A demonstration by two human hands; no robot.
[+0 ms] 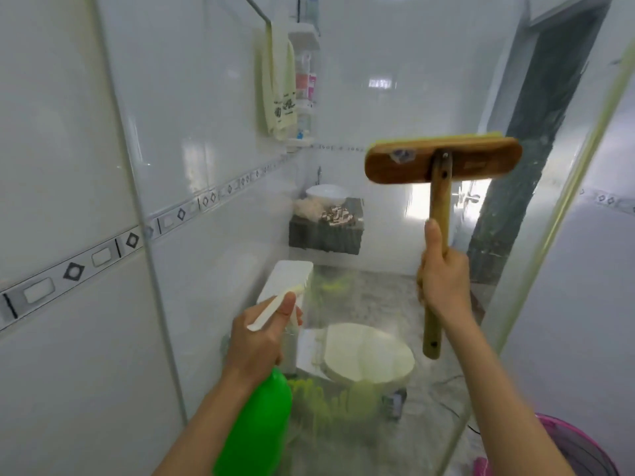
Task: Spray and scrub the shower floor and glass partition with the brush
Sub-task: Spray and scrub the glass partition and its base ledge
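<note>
A glass partition (220, 139) fills the view in front of me, and the room behind shows through it. My left hand (256, 341) grips the neck of a green spray bottle (256, 427), its white nozzle close to the glass. My right hand (443, 273) holds the wooden handle of a scrub brush (443, 164). The brush head is raised level against the upper right of the glass, with its yellow-green bristles turned away from me. The shower floor is not visible.
Behind the glass are a white toilet (369, 353) with its lid down, a dark sink counter (326, 231) with a white basin, a hanging towel (278, 87) and a corner shelf of bottles. A pink basket (577, 448) sits at the lower right.
</note>
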